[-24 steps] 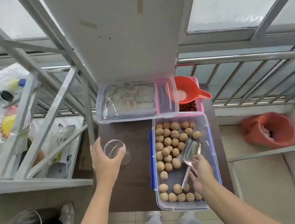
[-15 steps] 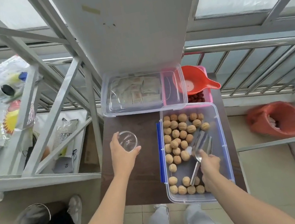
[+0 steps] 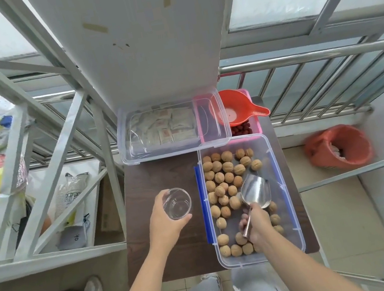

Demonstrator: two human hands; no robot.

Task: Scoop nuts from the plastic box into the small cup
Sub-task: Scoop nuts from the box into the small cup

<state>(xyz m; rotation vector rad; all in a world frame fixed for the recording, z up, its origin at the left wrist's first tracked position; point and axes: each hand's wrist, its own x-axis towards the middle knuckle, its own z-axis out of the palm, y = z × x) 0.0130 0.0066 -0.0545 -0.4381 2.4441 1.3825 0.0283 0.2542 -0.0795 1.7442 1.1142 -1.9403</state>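
Dark wood table (image 3: 155, 177) w/ clear plastic box (image 3: 287, 205) on its right side, blue clip on left edge, holding round tan walnuts (image 3: 217, 166), mostly at the far and near ends. Behind it, a lidded clear box (image 3: 176, 148) of paper sachets. Right hand (image 3: 257, 223) inside the box, fingers closed on handle of empty metal scoop (image 3: 255, 190). Left hand (image 3: 166, 221) wraps the small clear cup (image 3: 176, 203), empty, just left of the box.
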